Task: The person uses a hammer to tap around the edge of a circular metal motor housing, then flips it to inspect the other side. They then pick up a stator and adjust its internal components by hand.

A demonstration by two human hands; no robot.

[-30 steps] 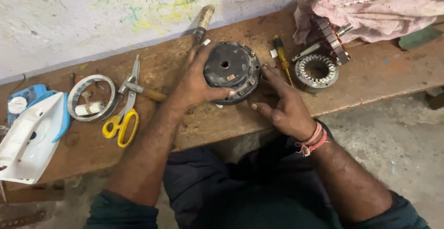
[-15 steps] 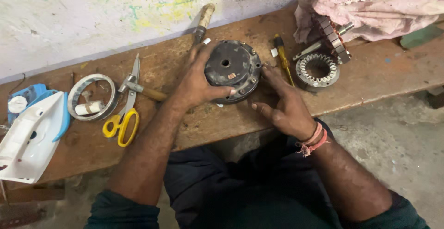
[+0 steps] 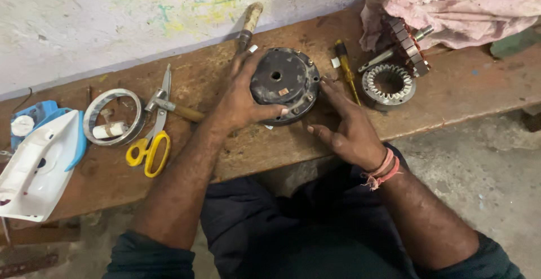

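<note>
Worn wooden bench (image 3: pixel 451 96) against a paint-flecked wall (image 3: pixel 112 20) — grey concrete floor (image 3: pixel 484 166) below.

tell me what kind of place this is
Probably a small electrical repair workshop: on a worn wooden bench both hands grip a round motor housing, with a wound stator ring, a screwdriver and a clothes iron nearby.

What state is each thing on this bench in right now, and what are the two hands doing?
Round motor housing: flat on the wooden bench, closed.
Left hand: gripping the housing's left edge.
Right hand: open, fingertips at the housing's right edge.
Scissors: lying closed, untouched.
Screwdriver: lying loose.
Toothed ring: lying flat, apart from the housing.
Clothes iron: lying at the bench's left end.
Pink cloth: crumpled, covering part of a copper-wound piece.
</note>
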